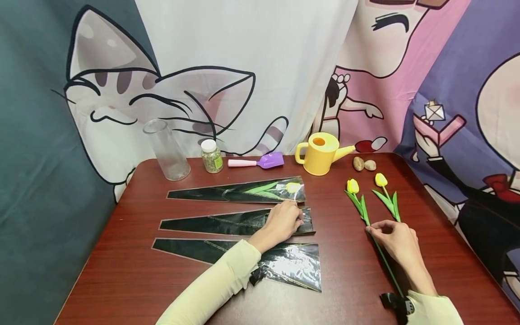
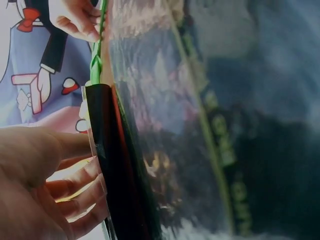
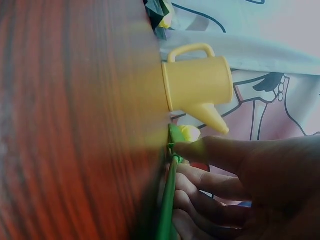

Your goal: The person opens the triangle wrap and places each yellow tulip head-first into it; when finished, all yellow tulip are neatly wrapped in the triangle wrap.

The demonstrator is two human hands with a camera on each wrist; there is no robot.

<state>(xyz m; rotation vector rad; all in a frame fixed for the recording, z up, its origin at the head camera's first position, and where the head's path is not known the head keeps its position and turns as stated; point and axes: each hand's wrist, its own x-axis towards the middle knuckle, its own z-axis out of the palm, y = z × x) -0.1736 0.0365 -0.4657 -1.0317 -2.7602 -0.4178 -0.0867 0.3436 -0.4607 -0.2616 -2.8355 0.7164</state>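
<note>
In the head view my left hand (image 1: 282,221) is at the wide end of the middle black-and-clear flower sleeve (image 1: 227,223). Up close in the left wrist view, the thumb and fingers of that hand (image 2: 55,185) hold the sleeve's edge (image 2: 102,145). My right hand (image 1: 398,241) pinches the green stem of a yellow tulip (image 1: 352,186) just below its leaves, and the stem runs back under the wrist. Another yellow tulip (image 1: 381,180) lies to its right, its lower stem hidden by the hand. The far sleeve (image 1: 211,193) contains a yellow tulip (image 1: 292,187).
A third sleeve (image 1: 292,266) lies nearest, partly under the left forearm. Along the back stand a clear vase (image 1: 168,155), a lidded jar (image 1: 212,158), a purple shovel (image 1: 271,160), a yellow watering can (image 1: 318,155) and two stones (image 1: 359,164). A printed cloth hangs behind the table.
</note>
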